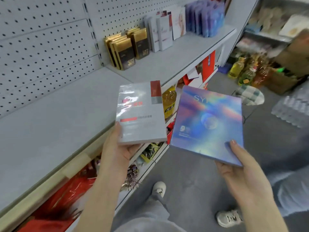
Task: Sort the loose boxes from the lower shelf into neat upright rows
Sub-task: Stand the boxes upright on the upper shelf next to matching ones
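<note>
Head view: we stand beside a grey shelf (50, 131) with a pegboard back, a box in each of our hands. Our left hand (115, 148) grasps a white box (142, 114) with red markings by its lower left corner, thumb laid on the front face and fingers curled underneath. The box tilts face-up over the shelf's front edge. Our right hand (239, 173) grasps an iridescent blue box (207, 123) by its lower right corner, thumb on the front and palm beneath. That box hangs out over the grey floor (192, 173), just beside the white one but apart from it.

Farther along the shelf, boxes stand upright in rows against the back: gold-and-black boxes (127, 51) marked 377, then white boxes (160, 34), then purple-blue boxes (205, 19) at the far end.

Below, on the lower shelf (160, 152), we see red packaging (66, 195) and a yellow oil bottle (168, 101) just behind the white box. Our pale shoes (159, 188) show on the floor.
</note>
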